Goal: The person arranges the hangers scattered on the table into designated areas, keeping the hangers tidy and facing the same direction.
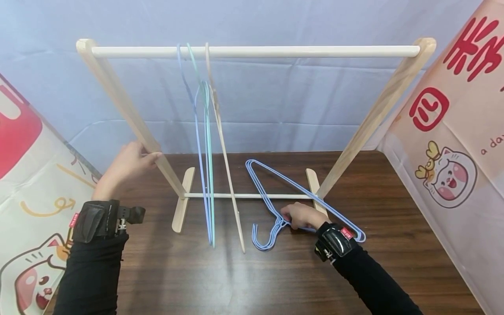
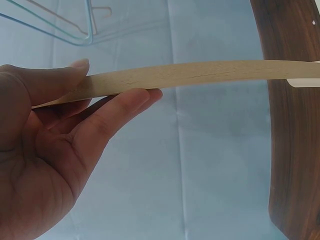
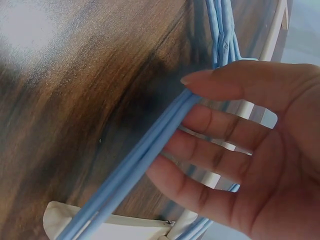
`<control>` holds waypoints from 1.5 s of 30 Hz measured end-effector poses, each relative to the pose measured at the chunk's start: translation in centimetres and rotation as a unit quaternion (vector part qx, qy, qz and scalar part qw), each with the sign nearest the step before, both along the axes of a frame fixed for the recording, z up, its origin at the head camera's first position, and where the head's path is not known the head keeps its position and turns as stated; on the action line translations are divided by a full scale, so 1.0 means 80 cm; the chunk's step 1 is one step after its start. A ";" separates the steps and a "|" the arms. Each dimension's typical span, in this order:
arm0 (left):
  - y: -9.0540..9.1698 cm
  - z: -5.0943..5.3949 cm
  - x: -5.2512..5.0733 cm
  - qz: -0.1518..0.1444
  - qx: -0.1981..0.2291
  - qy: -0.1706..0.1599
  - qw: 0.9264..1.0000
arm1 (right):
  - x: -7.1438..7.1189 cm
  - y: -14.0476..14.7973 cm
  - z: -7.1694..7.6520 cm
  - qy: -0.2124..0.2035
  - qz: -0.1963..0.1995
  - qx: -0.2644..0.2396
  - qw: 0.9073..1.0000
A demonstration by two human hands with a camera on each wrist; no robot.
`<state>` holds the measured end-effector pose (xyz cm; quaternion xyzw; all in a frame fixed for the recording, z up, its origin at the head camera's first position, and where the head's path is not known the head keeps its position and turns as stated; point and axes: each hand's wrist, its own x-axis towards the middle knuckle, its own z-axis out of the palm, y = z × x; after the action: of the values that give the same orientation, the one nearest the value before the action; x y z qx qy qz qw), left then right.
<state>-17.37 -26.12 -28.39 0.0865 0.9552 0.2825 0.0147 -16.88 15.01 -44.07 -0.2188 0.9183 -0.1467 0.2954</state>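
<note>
My left hand grips the left wooden post of a rack, thumb on one side and fingers on the other, as the left wrist view confirms. A stack of light blue clothes hangers lies at the rack's lower right, hooks toward the left front. My right hand holds this stack near the hook necks, with the thumb above and the fingers curled against the wires. From the white rail hang a blue hanger, green hangers and a beige hanger.
The rack stands on a dark wood table with short wooden feet and a thin lower bar. A pale blue cloth hangs behind it. Printed sheets flank both sides.
</note>
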 end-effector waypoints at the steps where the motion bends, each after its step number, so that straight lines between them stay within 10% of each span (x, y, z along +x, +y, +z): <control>1: 0.000 0.000 0.000 0.000 -0.001 0.001 1.000 | 0.000 0.000 0.000 0.000 0.000 0.001 1.000; 19: 0.001 0.002 0.002 0.006 0.003 -0.008 1.000 | 0.003 0.000 0.008 0.018 0.022 -0.005 1.000; 45: 0.000 0.001 0.002 0.006 0.013 -0.015 1.000 | -0.012 0.006 0.073 0.010 0.037 -0.014 0.999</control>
<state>-17.24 -26.14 -28.28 0.0769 0.9517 0.2960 0.0260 -17.86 15.47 -38.22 -0.2585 0.9103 -0.1460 0.2884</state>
